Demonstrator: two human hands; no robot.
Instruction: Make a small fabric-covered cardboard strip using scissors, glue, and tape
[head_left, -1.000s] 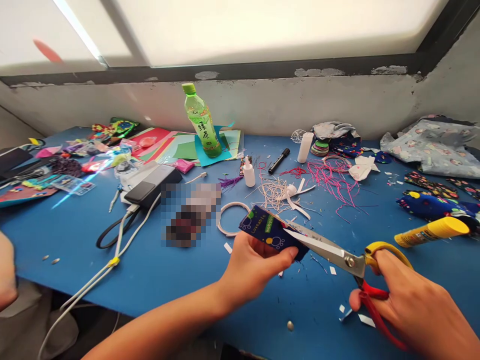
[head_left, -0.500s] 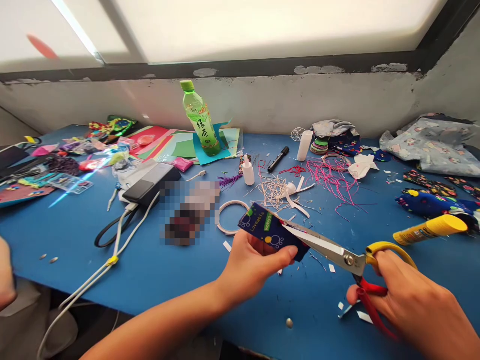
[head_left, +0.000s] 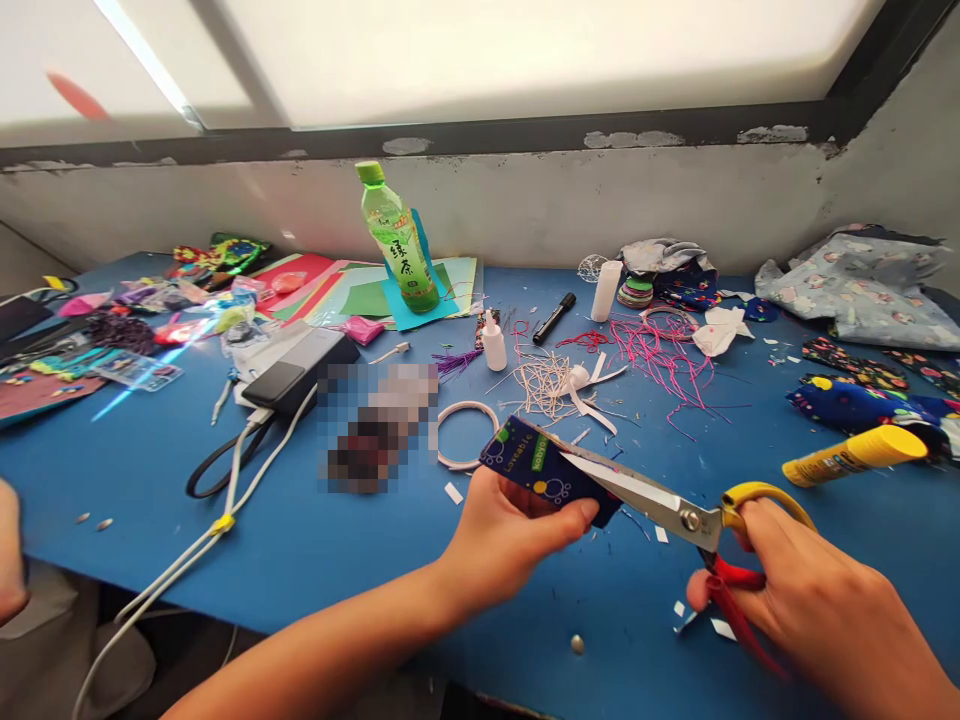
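Note:
My left hand (head_left: pixel 502 535) is closed on a dark blue printed fabric piece (head_left: pixel 536 465) with green and yellow marks, its thumb on the front. From the right, my right hand (head_left: pixel 810 590) holds scissors (head_left: pixel 660 500) with one yellow and one red handle loop. The blades lie along the fabric's upper right edge, and the lower blade is partly hidden behind it. A white ring (head_left: pixel 466 408) lies just behind the fabric, and a yellow glue stick (head_left: pixel 855 456) is beyond my right hand.
A green bottle (head_left: pixel 401 250) stands on coloured paper near the wall. Pink cords (head_left: pixel 656 350), a black marker (head_left: pixel 554 318) and a small white bottle (head_left: pixel 493 345) lie or stand mid-table. A power bank (head_left: pixel 300 370) with cables is at left. Another person's arm (head_left: pixel 9 550) shows at the left edge.
The scissors' handles and my right hand have shifted slightly left. My left hand keeps its hold on the fabric. The view has moved slightly.

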